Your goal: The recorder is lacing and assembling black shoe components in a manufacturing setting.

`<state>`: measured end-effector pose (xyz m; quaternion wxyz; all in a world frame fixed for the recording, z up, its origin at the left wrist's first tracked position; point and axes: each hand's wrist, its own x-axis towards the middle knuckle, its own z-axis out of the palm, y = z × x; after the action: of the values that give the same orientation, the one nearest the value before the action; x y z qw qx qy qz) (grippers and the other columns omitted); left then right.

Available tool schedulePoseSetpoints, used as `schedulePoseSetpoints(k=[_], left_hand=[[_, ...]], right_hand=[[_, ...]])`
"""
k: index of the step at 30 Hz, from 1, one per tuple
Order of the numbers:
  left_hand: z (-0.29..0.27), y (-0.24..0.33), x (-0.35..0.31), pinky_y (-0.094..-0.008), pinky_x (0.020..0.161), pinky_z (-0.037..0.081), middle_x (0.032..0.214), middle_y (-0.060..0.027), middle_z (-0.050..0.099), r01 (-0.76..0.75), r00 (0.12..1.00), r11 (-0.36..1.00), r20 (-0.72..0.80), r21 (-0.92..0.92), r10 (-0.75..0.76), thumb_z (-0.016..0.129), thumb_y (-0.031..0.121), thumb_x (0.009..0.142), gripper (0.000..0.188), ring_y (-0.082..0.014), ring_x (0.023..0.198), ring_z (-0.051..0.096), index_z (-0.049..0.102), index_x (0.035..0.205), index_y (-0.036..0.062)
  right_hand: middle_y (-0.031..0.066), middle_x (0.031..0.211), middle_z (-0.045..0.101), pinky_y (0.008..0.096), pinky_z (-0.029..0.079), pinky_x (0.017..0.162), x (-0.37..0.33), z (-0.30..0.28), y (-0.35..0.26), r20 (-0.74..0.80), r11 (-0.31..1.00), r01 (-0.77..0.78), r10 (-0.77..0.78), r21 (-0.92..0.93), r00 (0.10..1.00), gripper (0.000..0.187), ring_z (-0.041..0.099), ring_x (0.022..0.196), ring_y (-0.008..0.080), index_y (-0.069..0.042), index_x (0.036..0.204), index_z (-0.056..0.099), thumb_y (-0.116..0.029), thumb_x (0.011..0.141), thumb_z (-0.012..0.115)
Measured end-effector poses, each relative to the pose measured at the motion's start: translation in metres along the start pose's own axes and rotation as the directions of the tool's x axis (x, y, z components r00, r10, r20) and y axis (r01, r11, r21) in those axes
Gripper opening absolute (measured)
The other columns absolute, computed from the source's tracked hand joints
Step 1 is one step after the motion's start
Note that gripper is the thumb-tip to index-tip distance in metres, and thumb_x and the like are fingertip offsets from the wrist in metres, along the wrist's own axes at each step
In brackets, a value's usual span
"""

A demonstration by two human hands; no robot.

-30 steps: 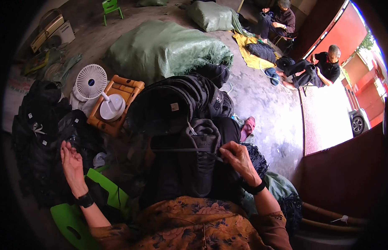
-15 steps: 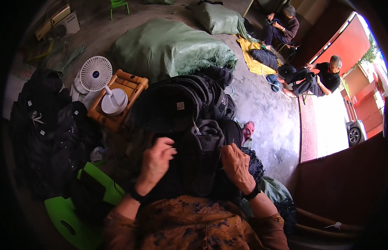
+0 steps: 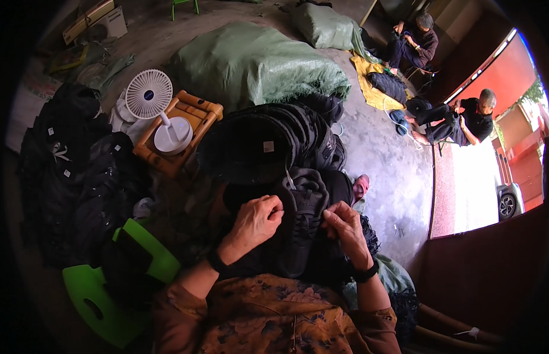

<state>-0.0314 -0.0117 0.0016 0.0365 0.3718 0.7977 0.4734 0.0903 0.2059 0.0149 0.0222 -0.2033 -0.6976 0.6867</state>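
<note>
A black shoe with dark laces crossing its front rests on my lap, its opening turned away from me. Just left of it, my left hand is closed with curled fingers; what they hold, if anything, is lost in the dark. On the other side, my right hand pinches thumb and forefinger together at the shoe's edge, apparently on a thin black shoelace that barely shows. Directly beyond the shoe lies a row of stacked black shoe pieces, the nearest bearing a small pale label.
A white fan stands on a bamboo stool at left. Dark piled goods and a green chair are nearer. Green sacking covers a heap beyond. Two people sit working at far right. Black strands hang beside my right hand.
My left hand has moved right, closer to the shoe, and its loosely spread fingers have closed. My right hand stays by the shoe's edge, now in a pinch. The whole view has shifted slightly.
</note>
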Motion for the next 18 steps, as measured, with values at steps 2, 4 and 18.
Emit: schedulePoseSetpoints(k=[2, 4, 18], left_hand=[[-0.005, -0.001, 0.007, -0.0369, 0.061, 0.051, 0.077, -0.0142, 0.063, 0.024, 0.996, 1.000, 0.080, -0.003, -0.024, 0.065, 0.006, 0.084, 0.008, -0.0296, 0.068, 0.065, 0.058, 0.084, 0.0009], [-0.012, 0.005, 0.016, -0.0356, 0.061, 0.050, 0.078, -0.0151, 0.064, 0.174, 0.969, 0.985, 0.180, -0.018, -0.168, 0.064, 0.008, 0.084, 0.010, -0.0287, 0.068, 0.065, 0.058, 0.085, 0.0003], [0.014, 0.017, -0.001, -0.0389, 0.057, 0.053, 0.078, -0.0086, 0.064, -0.021, 0.984, 0.980, -0.171, 0.197, 0.056, 0.067, 0.009, 0.083, 0.009, -0.0304, 0.069, 0.066, 0.058, 0.085, 0.0088]], right_hand=[[-0.0016, 0.070, 0.062, 0.0192, 0.041, 0.053, 0.001, 0.000, 0.001, 0.015, 1.000, 0.010, -0.010, 0.004, 1.000, 0.020, 0.052, 0.057, 0.0045, -0.007, 0.088, 0.061, -0.025, 0.093, 0.067], [-0.0011, 0.070, 0.062, 0.0197, 0.043, 0.054, 0.000, -0.001, 0.001, 0.010, 1.000, 0.001, -0.001, 0.020, 1.000, 0.019, 0.053, 0.057, 0.0052, -0.007, 0.088, 0.061, -0.024, 0.094, 0.067], [0.0001, 0.070, 0.063, 0.0201, 0.046, 0.054, 0.004, -0.004, 0.007, 0.041, 0.996, -0.015, 0.011, 0.090, 0.999, 0.020, 0.056, 0.056, 0.0059, -0.006, 0.089, 0.061, -0.024, 0.093, 0.067]])
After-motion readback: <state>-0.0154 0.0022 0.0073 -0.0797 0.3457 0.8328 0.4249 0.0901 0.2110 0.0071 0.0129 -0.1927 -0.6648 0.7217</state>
